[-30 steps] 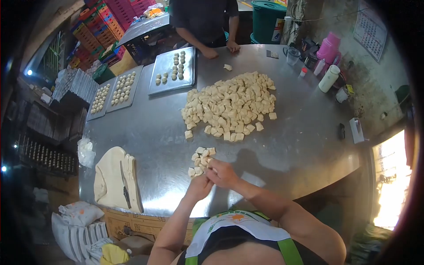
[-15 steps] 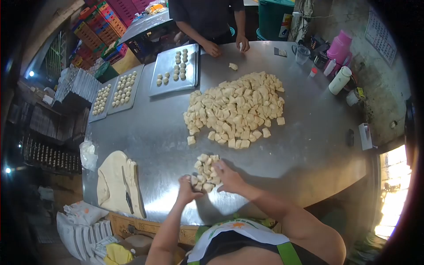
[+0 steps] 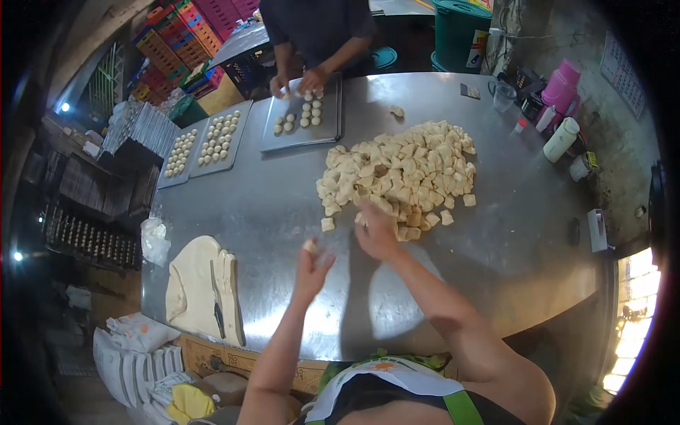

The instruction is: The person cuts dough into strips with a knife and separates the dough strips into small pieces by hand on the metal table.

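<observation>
A big heap of cut dough pieces (image 3: 411,166) lies mid-table. My right hand (image 3: 377,232) reaches to its near edge, slightly blurred, with fingers stretched over the pieces. Nearer to me, my left hand (image 3: 312,273) is raised over bare metal with its thumb and fingers apart. Something pale shows at its fingertips; I cannot tell whether it is dough. To the left lies a folded slab of dough (image 3: 191,283) with a cut strip along its right side. A dark-handled knife (image 3: 217,312) rests lengthwise on it.
Across the metal table (image 3: 283,205), a co-worker's hands (image 3: 301,83) are at a tray (image 3: 304,134) of dough balls. Two more trays (image 3: 212,166) of balls stand left of it. A crumpled plastic bag (image 3: 154,241) lies at the left edge. Bottles and a pink jug (image 3: 562,88) line the right side.
Both hands have moved forward from the small cluster of dough pieces, which now appears merged into the heap. The co-worker's hands have shifted left onto the tray. The view has shifted slightly.
</observation>
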Motion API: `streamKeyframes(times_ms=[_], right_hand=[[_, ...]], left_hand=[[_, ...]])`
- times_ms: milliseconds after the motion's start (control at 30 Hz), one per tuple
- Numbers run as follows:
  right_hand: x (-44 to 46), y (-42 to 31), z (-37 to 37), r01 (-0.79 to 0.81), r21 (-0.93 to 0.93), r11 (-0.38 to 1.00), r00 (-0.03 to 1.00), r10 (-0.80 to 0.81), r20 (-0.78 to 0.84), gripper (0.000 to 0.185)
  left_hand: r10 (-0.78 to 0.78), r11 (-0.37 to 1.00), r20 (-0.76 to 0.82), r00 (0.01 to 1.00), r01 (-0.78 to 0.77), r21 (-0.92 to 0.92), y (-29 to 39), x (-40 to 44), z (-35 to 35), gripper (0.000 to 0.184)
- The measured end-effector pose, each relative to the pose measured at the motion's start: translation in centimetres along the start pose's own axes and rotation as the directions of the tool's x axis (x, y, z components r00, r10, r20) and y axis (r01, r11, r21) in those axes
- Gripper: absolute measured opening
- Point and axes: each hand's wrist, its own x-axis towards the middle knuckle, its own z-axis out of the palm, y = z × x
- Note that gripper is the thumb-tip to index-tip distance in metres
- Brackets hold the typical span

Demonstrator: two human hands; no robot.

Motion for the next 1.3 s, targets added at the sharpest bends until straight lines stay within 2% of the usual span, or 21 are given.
streamKeyframes(times_ms=[33, 67, 100, 133, 167, 200, 267, 333, 367, 467, 600, 700, 767, 833, 933, 967, 1000, 1067, 1167, 1267, 1300], right_hand=[[-2.5, -1.2, 0.3, -0.112, 0.175, 0.978, 0.982, 0.081, 0.173, 0.055], [-5.1, -0.7, 2.3, -0.044, 0.228, 0.973, 0.982, 0.0, 0.19, 0.05], [-7.9, -0.1, 4.4, 0.023, 0.281, 0.959, 0.975, -0.083, 0.205, 0.046], [-10.4, -0.6, 5.5, -0.049, 0.189, 0.981, 0.918, -0.03, 0.395, 0.042], [-12.6, -1.1, 6.6, -0.102, 0.083, 0.991, 0.823, 0.037, 0.566, 0.037], [-14.9, -1.3, 7.3, -0.179, 0.184, 0.966, 0.87, 0.068, 0.488, 0.033], [-16.9, -1.1, 7.9, -0.23, 0.287, 0.93, 0.892, 0.083, 0.445, 0.032], [-17.3, -0.9, 9.0, -0.286, 0.17, 0.943, 0.896, 0.201, 0.396, 0.029], [-16.9, -1.1, 9.7, -0.265, 0.158, 0.951, 0.886, 0.175, 0.429, 0.029], [-14.9, -3.4, 13.4, -0.281, 0.025, 0.959, 0.885, 0.249, 0.394, 0.022], [-9.8, -5.6, 22.5, 0.037, -0.04, 0.998, 0.878, -0.013, 0.479, 0.028], [-4.8, -9.1, 29.8, 0.045, 0.018, 0.999, 0.849, -0.048, 0.526, 0.031], [-1.2, -11.0, 35.3, -0.078, 0.055, 0.995, 0.884, 0.044, 0.466, 0.035], [3.6, -13.7, 39.7, -0.083, 0.113, 0.99, 0.904, 0.027, 0.427, 0.038], [3.0, -14.2, 42.3, 0.032, -0.234, 0.972, 0.898, 0.075, 0.433, 0.038], [2.2, -13.8, 42.3, 0.036, -0.234, 0.972, 0.899, 0.071, 0.431, 0.038], [1.4, -13.1, 41.9, 0.178, -0.119, 0.977, 0.896, -0.111, 0.43, 0.035], [0.1, -12.6, 40.7, 0.466, 0.109, 0.878, 0.805, -0.472, 0.36, 0.029], [-5.8, -15.8, 32.8, 0.422, 0.402, 0.813, 0.693, -0.575, 0.435, 0.021], [-10.4, -19.6, 20.3, 0.146, 0.562, 0.814, 0.538, -0.542, 0.645, 0.027], [-10.9, -21.2, 15.4, 0.038, 0.63, 0.776, 0.478, -0.568, 0.67, 0.029]], left_hand=[[-0.274, 0.913, 0.0, 0.962, 0.26, -0.315, 0.9, -1.8, 0.9, 0.042], [-0.519, 0.661, 0.087, 0.85, 0.465, -0.589, 1.8, -3.9, 1.7, 0.039], [-0.253, 0.349, 0.503, 0.826, 0.563, -0.749, -2.1, -5.5, 1.2, 0.039], [0.179, 0.019, 0.699, 0.693, 0.708, -0.706, -3.2, -6.4, 1.2, 0.042], [-0.144, 0.113, 0.693, 0.706, 0.708, -0.697, -4.3, -8.6, 1.7, 0.046], [-0.453, 0.195, 0.591, 0.667, 0.721, -0.664, -1.8, -10.7, 2.4, 0.05], [-0.454, 0.241, 0.637, 0.624, 0.773, -0.586, -0.6, -13.0, 0.5, 0.049], [-0.479, 0.347, 0.723, 0.497, 0.864, -0.365, -0.2, -14.9, -2.8, 0.049], [-0.468, 0.342, 0.707, 0.53, 0.846, -0.409, -0.4, -15.1, -4.3, 0.049], [-0.398, 0.825, 0.572, 0.718, 0.553, -0.12, -0.3, -14.3, -9.9, 0.05], [-0.374, 0.841, 0.326, 0.868, 0.466, -0.275, -1.4, -15.3, -17.5, 0.054], [-0.444, 0.818, 0.138, 0.886, 0.463, -0.341, -3.2, -18.5, -22.2, 0.053], [-0.524, 0.828, 0.042, 0.85, 0.521, -0.208, -3.2, -20.6, -24.6, 0.049], [-0.434, 0.868, -0.067, 0.898, 0.397, -0.297, -5.9, -22.8, -25.9, 0.045], [-0.385, 0.922, -0.283, 0.878, 0.36, -0.14, -6.9, -24.8, -26.5, 0.048], [-0.36, 0.93, -0.369, 0.857, 0.361, -0.068, -6.8, -25.2, -26.3, 0.05], [-0.356, 0.932, -0.369, 0.858, 0.356, -0.07, -6.4, -25.2, -26.1, 0.05], [-0.16, 0.936, -0.398, 0.903, 0.267, 0.228, -5.4, -24.1, -26.1, 0.055], [0.018, 0.863, -0.392, 0.92, 0.183, 0.47, -4.0, -21.3, -26.4, 0.059], [0.151, 0.752, -0.349, 0.925, 0.122, 0.648, -3.7, -18.2, -26.5, 0.062], [0.164, 0.627, -0.266, 0.95, 0.108, 0.771, -4.0, -17.4, -27.1, 0.063]])
